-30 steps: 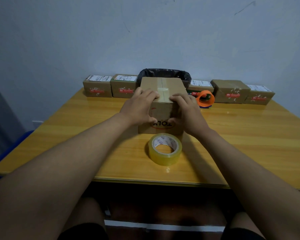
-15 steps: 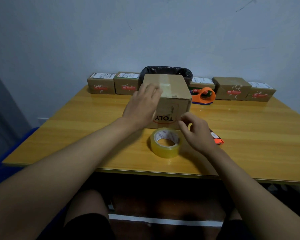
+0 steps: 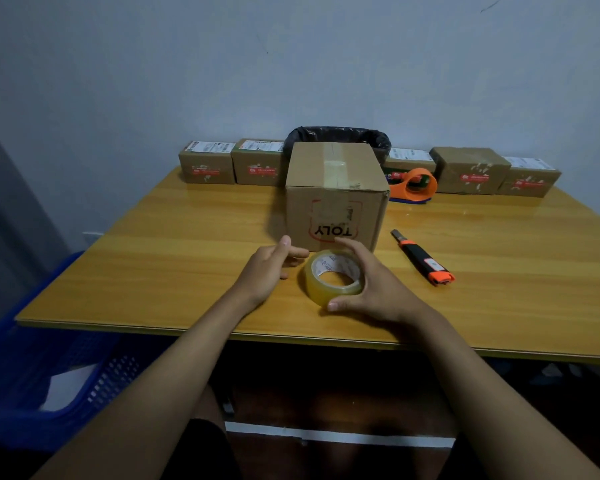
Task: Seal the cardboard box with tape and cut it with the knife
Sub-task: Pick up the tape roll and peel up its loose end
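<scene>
The brown cardboard box (image 3: 335, 195) stands upright in the middle of the table, flaps closed, with old tape along its top seam and an upside-down "TOLY" print facing me. Just in front of it lies a clear tape roll (image 3: 333, 277), flat on the table. My right hand (image 3: 371, 289) curls around the roll's right side, thumb at its near edge and fingers at its far edge. My left hand (image 3: 271, 266) hovers open just left of the roll, not touching it. A black and orange knife (image 3: 423, 258) lies on the table to the right of the box.
Several small labelled parcels (image 3: 207, 167) line the table's back edge (image 3: 499, 199), with a black-lined bin (image 3: 336, 136) behind the box and an orange tape dispenser (image 3: 414, 185) at the back right. A blue plastic crate (image 3: 49, 375) sits on the floor at the left.
Both hands have left the box and come down towards me. The right hand has closed around the tape roll; the left has dropped beside it. The knife is now uncovered.
</scene>
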